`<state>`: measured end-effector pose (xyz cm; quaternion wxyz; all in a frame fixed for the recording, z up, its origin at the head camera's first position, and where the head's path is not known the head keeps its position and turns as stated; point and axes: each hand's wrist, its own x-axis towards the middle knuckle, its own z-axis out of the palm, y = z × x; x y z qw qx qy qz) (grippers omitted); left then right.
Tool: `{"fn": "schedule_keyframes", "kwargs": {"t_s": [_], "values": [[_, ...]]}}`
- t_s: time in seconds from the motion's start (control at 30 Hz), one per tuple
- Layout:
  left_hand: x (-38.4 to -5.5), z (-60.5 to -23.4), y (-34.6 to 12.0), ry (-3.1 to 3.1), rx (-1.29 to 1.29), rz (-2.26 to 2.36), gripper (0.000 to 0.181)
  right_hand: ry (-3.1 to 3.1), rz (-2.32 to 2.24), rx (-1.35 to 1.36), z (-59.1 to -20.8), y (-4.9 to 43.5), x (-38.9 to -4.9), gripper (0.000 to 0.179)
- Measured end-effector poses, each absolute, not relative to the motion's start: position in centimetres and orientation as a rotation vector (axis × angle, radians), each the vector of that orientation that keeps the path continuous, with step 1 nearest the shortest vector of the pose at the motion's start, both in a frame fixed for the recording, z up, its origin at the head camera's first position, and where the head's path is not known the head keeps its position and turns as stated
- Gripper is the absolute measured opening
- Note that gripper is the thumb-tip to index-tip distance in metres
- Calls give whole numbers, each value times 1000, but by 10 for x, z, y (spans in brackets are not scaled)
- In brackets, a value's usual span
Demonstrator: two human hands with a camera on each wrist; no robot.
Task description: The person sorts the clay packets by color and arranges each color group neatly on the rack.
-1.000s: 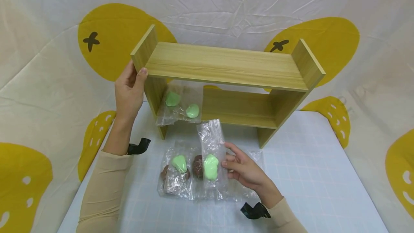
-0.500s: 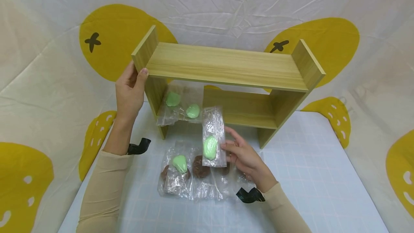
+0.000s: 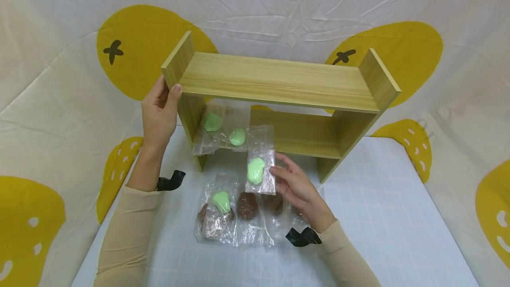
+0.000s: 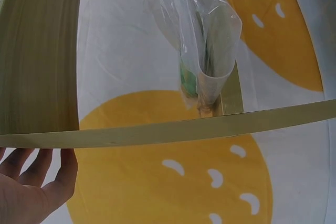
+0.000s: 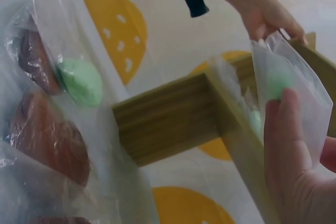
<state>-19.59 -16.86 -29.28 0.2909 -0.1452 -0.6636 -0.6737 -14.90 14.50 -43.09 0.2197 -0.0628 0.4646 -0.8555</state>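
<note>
My left hand (image 3: 160,114) grips the left side panel of a small wooden shelf (image 3: 275,79) near its top board. The right hand (image 3: 300,191) pinches the right edge of a clear plastic bag (image 3: 260,143) holding a pale green lump (image 3: 256,171). This bag hangs in front of the shelf's lower board, just right of two bagged green lumps (image 3: 237,137) lying there. In the right wrist view the fingers (image 5: 287,135) lie against the held bag (image 5: 312,103). Whether it touches the board cannot be told.
Below on the pale checked tablecloth (image 3: 378,225) lie several clear bags with brown lumps (image 3: 248,206). Another bagged green lump (image 3: 221,201) lies over the leftmost one. A cloth with yellow shapes (image 3: 275,17) hangs behind the shelf. Black bands (image 3: 171,180) circle the wrists.
The right hand has lifted the bag with the green lump up and away from the bags on the table, toward the lower board. The left hand stays on the shelf.
</note>
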Motion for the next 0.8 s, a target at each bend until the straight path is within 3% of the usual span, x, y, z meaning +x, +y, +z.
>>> {"fn": "schedule_keyframes", "kwargs": {"t_s": [0.23,0.8], "values": [[-196,-294,-169,-1792,-371,-1778,41,1207,-2421,-108,-428,139,-153,32],[-197,-294,-169,-1774,-389,-1787,41,1109,-2513,-3,-425,135,-161,18]]}}
